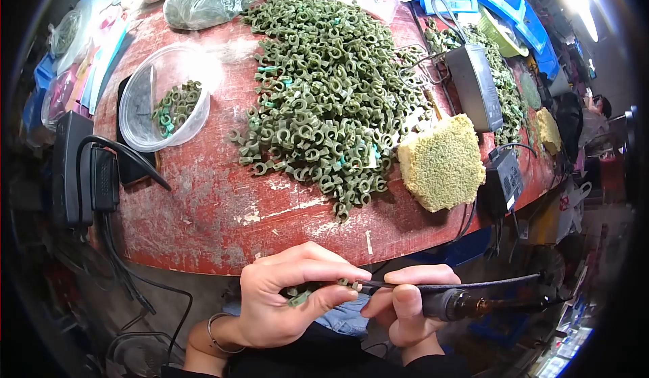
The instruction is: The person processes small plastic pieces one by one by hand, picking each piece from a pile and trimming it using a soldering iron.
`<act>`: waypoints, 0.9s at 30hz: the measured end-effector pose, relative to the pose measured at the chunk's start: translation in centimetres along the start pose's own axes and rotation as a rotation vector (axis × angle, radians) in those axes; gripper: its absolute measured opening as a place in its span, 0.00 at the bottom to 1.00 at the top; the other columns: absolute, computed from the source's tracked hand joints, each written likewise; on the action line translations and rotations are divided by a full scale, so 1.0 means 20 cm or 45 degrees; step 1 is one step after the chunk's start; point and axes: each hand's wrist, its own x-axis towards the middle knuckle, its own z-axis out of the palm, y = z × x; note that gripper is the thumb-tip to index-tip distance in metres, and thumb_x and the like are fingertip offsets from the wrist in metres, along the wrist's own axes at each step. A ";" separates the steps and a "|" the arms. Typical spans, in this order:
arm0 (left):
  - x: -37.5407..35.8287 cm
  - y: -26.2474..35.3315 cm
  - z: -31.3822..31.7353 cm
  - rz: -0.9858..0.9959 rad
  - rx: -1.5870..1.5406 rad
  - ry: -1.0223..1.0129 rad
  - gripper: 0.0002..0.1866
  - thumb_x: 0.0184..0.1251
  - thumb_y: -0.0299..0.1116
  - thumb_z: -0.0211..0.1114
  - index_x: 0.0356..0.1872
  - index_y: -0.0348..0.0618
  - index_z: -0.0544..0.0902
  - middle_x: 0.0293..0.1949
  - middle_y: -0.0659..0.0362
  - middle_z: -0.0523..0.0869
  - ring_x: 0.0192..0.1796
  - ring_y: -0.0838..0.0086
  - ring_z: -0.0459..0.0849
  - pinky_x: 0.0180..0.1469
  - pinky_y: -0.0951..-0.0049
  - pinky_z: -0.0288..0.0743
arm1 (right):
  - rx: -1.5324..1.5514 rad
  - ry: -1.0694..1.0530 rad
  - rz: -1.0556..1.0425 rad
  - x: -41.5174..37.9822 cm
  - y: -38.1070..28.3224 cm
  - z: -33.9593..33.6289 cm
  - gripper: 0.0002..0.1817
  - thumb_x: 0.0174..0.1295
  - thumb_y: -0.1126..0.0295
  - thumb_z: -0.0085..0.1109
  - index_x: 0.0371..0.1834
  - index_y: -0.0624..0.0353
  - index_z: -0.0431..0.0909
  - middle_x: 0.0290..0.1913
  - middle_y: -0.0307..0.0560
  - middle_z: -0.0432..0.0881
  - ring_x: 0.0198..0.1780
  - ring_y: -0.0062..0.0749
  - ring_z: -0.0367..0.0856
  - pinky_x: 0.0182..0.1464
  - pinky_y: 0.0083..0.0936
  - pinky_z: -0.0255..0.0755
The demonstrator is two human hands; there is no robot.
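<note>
Just beyond my lap, in front of the table edge, my left hand (284, 297) pinches a small green C-shaped clip (356, 285) between thumb and forefinger. More green pieces (299, 297) are tucked inside that hand's palm. My right hand (411, 307) is closed on a black handheld tool (443, 303), which has a brass-coloured section on its right side. A thin dark rod or cord (500, 283) runs above the tool's body. Its left end meets the clip at my left fingertips; the exact contact is too small to make out.
A large pile of green clips (324, 80) covers the middle of the red table (203, 222). A yellow-green sponge block (443, 165) sits at its right. Left stands a clear round tub (125, 111) with several clips. Black power adapters (473, 84) and cables lie around; blue bins (517, 6) stand behind.
</note>
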 end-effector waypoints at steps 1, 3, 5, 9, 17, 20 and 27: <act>0.00 0.00 0.00 0.000 0.002 -0.003 0.06 0.51 0.23 0.67 0.31 0.33 0.83 0.29 0.52 0.82 0.31 0.74 0.81 0.34 0.78 0.74 | 0.009 0.012 0.005 0.00 0.00 0.00 0.09 0.59 0.67 0.56 0.39 0.59 0.75 0.21 0.49 0.82 0.22 0.26 0.80 0.25 0.20 0.74; 0.00 0.00 0.00 0.004 0.028 0.000 0.06 0.51 0.23 0.67 0.32 0.34 0.83 0.29 0.53 0.82 0.31 0.74 0.81 0.34 0.79 0.74 | 0.050 0.036 0.025 -0.02 0.00 0.00 0.09 0.60 0.67 0.56 0.39 0.59 0.75 0.21 0.49 0.82 0.21 0.25 0.80 0.24 0.19 0.73; 0.00 0.00 0.00 0.010 0.077 0.016 0.07 0.51 0.22 0.66 0.32 0.34 0.84 0.29 0.53 0.82 0.31 0.75 0.81 0.34 0.79 0.74 | 0.064 0.004 0.036 -0.01 0.00 -0.01 0.09 0.60 0.67 0.56 0.39 0.60 0.75 0.21 0.50 0.82 0.21 0.25 0.79 0.23 0.19 0.73; 0.00 0.02 0.00 0.055 0.131 -0.021 0.10 0.51 0.21 0.66 0.36 0.36 0.83 0.31 0.55 0.81 0.32 0.76 0.80 0.33 0.80 0.73 | 0.007 0.011 0.036 -0.01 0.00 0.00 0.09 0.60 0.66 0.55 0.39 0.60 0.74 0.21 0.50 0.81 0.20 0.24 0.78 0.23 0.19 0.72; 0.00 0.02 0.00 0.039 0.168 0.000 0.10 0.51 0.22 0.66 0.37 0.37 0.84 0.30 0.56 0.80 0.31 0.77 0.78 0.32 0.81 0.72 | 0.064 -0.065 0.026 0.01 -0.01 -0.02 0.10 0.60 0.68 0.56 0.39 0.62 0.75 0.20 0.49 0.81 0.20 0.26 0.79 0.23 0.19 0.73; 0.00 0.02 0.00 0.041 0.180 -0.015 0.10 0.50 0.21 0.66 0.36 0.38 0.84 0.30 0.57 0.80 0.31 0.78 0.78 0.32 0.81 0.72 | 0.055 -0.117 -0.005 0.02 -0.01 -0.02 0.09 0.60 0.69 0.56 0.40 0.62 0.75 0.21 0.49 0.81 0.21 0.27 0.80 0.24 0.21 0.74; 0.00 0.02 -0.01 0.074 0.282 -0.016 0.11 0.49 0.21 0.67 0.36 0.38 0.84 0.30 0.56 0.80 0.31 0.77 0.79 0.32 0.81 0.72 | -0.018 -0.119 -0.012 0.04 0.00 -0.02 0.08 0.59 0.73 0.56 0.39 0.64 0.76 0.20 0.49 0.81 0.21 0.29 0.81 0.24 0.22 0.75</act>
